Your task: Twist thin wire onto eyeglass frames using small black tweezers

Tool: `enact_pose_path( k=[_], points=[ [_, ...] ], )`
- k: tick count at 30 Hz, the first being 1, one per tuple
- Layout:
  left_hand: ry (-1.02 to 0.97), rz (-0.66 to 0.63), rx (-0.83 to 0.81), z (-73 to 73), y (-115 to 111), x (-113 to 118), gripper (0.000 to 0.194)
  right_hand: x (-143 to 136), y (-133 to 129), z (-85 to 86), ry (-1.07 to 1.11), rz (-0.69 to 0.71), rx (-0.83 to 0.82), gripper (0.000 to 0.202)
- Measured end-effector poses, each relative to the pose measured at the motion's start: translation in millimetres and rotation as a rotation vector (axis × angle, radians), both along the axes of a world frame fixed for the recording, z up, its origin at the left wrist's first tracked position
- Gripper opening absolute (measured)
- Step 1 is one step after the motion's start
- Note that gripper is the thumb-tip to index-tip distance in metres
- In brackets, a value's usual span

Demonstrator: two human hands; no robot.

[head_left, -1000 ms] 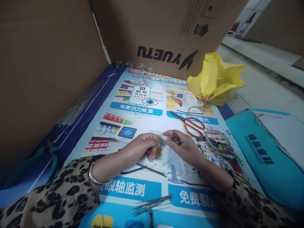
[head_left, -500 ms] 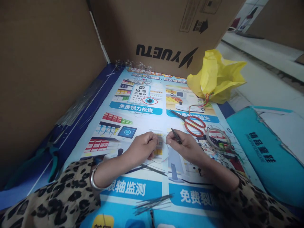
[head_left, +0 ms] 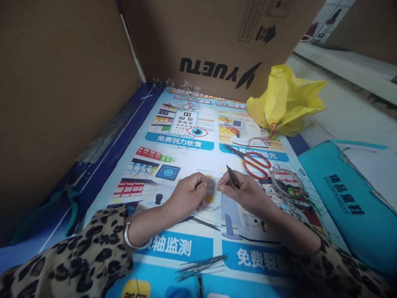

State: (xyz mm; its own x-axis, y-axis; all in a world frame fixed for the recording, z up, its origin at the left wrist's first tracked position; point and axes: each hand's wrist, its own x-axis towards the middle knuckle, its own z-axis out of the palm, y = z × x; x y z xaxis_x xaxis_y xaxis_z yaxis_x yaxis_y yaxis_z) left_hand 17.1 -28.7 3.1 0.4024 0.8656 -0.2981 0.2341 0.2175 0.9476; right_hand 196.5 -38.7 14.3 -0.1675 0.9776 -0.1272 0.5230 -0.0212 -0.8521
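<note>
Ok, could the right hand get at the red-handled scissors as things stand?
Probably yes: the scissors lie on the poster just beyond the right hand, and I see nothing standing between them, though the dark pointed tool in that hand might hamper picking them up.

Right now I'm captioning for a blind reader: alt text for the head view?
Left hand and right hand held close together over a printed poster, a fine strand between them, a slim dark tool in the right. Beyond are red-handled scissors and a yellow bag.
</note>
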Motion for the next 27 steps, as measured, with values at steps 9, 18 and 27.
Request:
enact_pose_path(
  k=[9, 18, 27],
  points=[
    [-0.056, 0.001, -0.041, -2.9, -0.5, 2.1, 0.017, 0.2, -1.0, 1.4, 0.016, 0.035, -0.073, 0.015],
    [-0.08, -0.091, -0.04, 2.3, 6.3, -3.7, 0.015, -1.1, -1.7, 6.2, -0.217, 0.021, -0.034, 0.023],
    [-0.166, -0.215, 0.102, 6.3, 22.5, -12.5, 0.02, -0.6, -1.7, 0.8, -0.318, 0.206, 0.06, 0.026]
  ],
)
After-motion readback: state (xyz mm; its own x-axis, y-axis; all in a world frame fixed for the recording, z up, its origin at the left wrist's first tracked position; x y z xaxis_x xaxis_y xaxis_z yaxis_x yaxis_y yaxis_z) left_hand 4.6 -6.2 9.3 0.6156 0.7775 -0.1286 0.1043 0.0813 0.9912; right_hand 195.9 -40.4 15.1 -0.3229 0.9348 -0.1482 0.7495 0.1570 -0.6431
